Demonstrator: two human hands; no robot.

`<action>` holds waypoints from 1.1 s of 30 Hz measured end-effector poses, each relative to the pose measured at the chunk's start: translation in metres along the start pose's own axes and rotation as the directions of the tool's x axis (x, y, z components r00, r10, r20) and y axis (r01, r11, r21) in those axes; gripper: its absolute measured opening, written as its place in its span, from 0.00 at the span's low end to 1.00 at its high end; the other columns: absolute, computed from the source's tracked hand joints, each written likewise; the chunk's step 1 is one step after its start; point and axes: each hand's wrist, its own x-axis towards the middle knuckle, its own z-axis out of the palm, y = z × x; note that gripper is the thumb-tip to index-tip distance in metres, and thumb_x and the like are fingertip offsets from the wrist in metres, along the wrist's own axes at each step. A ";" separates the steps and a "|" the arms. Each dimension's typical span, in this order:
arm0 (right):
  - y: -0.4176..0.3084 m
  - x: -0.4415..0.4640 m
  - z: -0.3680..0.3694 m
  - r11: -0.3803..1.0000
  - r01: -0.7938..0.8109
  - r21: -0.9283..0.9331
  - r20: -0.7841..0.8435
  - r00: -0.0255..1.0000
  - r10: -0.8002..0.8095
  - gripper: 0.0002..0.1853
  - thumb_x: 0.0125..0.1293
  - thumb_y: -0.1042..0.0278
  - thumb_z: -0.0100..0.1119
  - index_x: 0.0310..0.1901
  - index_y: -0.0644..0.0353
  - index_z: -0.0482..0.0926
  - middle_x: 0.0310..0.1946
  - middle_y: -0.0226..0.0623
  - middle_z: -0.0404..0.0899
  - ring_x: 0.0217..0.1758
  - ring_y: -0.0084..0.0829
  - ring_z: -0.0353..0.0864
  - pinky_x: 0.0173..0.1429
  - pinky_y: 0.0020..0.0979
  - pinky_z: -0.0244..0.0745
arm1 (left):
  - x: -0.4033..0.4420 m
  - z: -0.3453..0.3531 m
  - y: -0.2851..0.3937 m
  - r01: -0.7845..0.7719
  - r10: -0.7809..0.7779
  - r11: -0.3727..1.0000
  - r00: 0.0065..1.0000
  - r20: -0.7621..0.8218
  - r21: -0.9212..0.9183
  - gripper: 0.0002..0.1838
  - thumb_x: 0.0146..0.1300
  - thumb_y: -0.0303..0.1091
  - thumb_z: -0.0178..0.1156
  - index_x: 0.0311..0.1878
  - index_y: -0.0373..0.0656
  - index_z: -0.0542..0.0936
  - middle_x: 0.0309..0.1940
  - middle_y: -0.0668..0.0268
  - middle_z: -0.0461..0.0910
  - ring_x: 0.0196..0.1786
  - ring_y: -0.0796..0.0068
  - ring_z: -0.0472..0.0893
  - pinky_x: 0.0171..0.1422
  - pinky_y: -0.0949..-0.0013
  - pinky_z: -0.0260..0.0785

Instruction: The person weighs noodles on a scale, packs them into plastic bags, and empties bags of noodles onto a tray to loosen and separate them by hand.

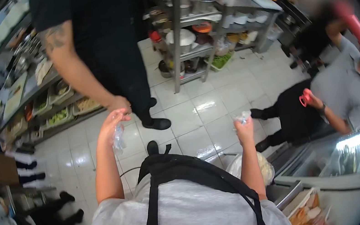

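The wearer has on a pale grey shirt (199, 185), lightly creased, filling the lower middle of the frame. Its short sleeves — the left sleeve (105, 219) left of bottom centre, the right sleeve (275, 218) toward the lower right — end above a bare left hand (114, 121) and right hand (244, 127). Over the shirt sits a black apron (182, 162) with a flat left strap (152, 217) and a dark right strap (258, 212).

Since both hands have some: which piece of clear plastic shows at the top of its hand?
The crumpled piece in the right hand, bunched above the fist. The longer piece at the left hand hangs lower.
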 end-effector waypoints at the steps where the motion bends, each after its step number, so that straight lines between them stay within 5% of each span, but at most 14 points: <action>1: -0.003 -0.003 -0.002 0.999 -0.045 0.015 -0.023 0.999 0.045 0.11 0.47 0.77 0.51 0.35 0.58 0.67 0.26 0.27 0.68 0.24 0.16 0.65 0.27 0.19 0.62 | 0.004 0.006 0.000 0.009 -0.009 1.000 1.000 0.013 0.029 0.18 0.54 0.43 0.53 0.46 0.46 0.69 0.31 0.67 0.74 0.21 0.86 0.64 0.26 0.81 0.55; 15: 0.004 -0.039 -0.084 0.974 -0.060 0.221 -0.408 0.901 0.148 0.11 0.50 0.77 0.46 0.38 0.59 0.65 0.25 0.34 0.72 0.17 0.20 0.67 0.18 0.20 0.61 | 0.081 0.122 0.001 -0.028 -0.069 0.971 0.917 0.394 0.236 0.18 0.56 0.40 0.50 0.48 0.43 0.67 0.32 0.66 0.74 0.27 0.83 0.68 0.30 0.78 0.60; 21: -0.006 -0.002 -0.073 0.952 -0.094 0.293 -0.436 0.873 0.220 0.14 0.50 0.76 0.45 0.41 0.57 0.65 0.20 0.30 0.69 0.15 0.18 0.64 0.15 0.18 0.57 | 0.120 0.126 0.019 -0.001 -0.090 0.971 0.926 0.368 0.240 0.18 0.56 0.39 0.50 0.48 0.42 0.67 0.31 0.65 0.74 0.28 0.81 0.67 0.32 0.75 0.60; 26: 0.020 0.064 -0.068 0.969 -0.007 0.246 -0.404 0.908 0.109 0.07 0.53 0.70 0.48 0.35 0.57 0.67 0.17 0.27 0.65 0.15 0.17 0.62 0.16 0.19 0.56 | 0.175 0.127 0.030 -0.058 -0.013 0.976 0.946 0.324 0.210 0.19 0.56 0.41 0.51 0.48 0.42 0.67 0.31 0.65 0.74 0.25 0.83 0.66 0.27 0.78 0.59; 33: 0.006 0.169 -0.053 0.993 -0.086 0.077 -0.370 0.923 0.109 0.08 0.54 0.62 0.52 0.24 0.55 0.68 0.15 0.23 0.63 0.17 0.17 0.62 0.20 0.20 0.58 | 0.237 0.146 0.065 -0.059 0.005 0.975 0.970 0.244 0.214 0.20 0.56 0.42 0.50 0.49 0.41 0.66 0.32 0.65 0.74 0.38 0.77 0.68 0.40 0.73 0.59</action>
